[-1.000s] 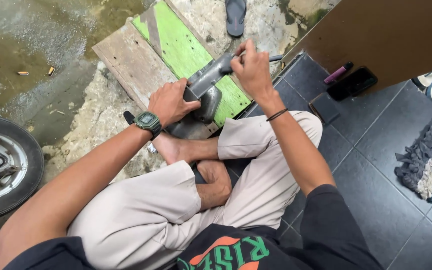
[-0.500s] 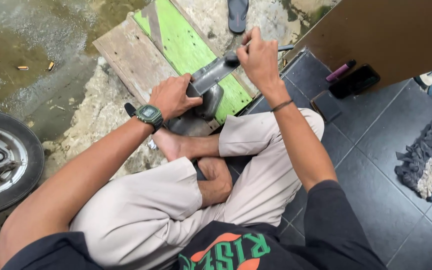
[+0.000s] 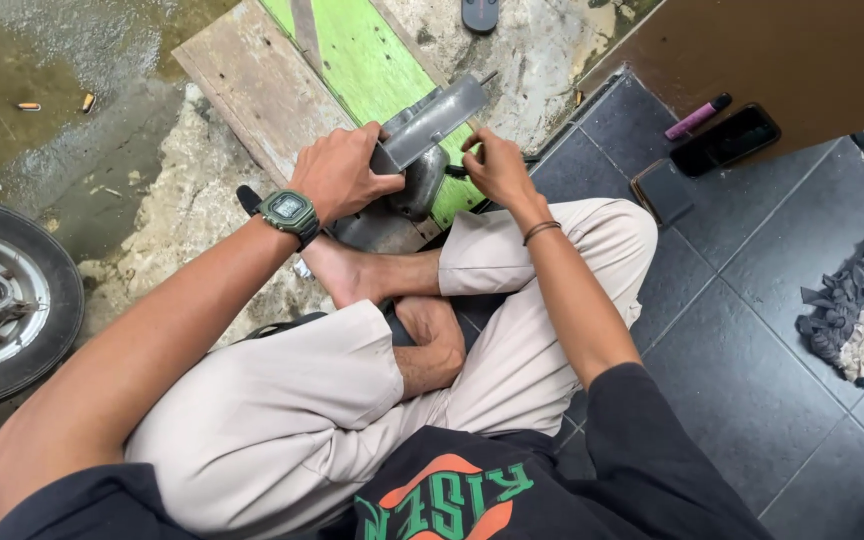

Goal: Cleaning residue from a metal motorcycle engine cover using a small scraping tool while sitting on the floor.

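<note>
— What did the hands have hold of?

— The left hand (image 3: 340, 172) was clenched on a grey metal part (image 3: 422, 140), fingers wrapped over its near end. The part sat on a green-painted board (image 3: 352, 60) lying on rough concrete, just ahead of the person's crossed legs.

— And the other?

— The right hand (image 3: 497, 165) pinched a thin dark tool (image 3: 457, 170) at the part's side, fingers closed on it.

— Anything nearby?

— A dark phone (image 3: 724, 138) and a purple tube (image 3: 697, 116) lay on the tiled floor to the right; a wheel (image 3: 2, 300) stood to the left.
</note>
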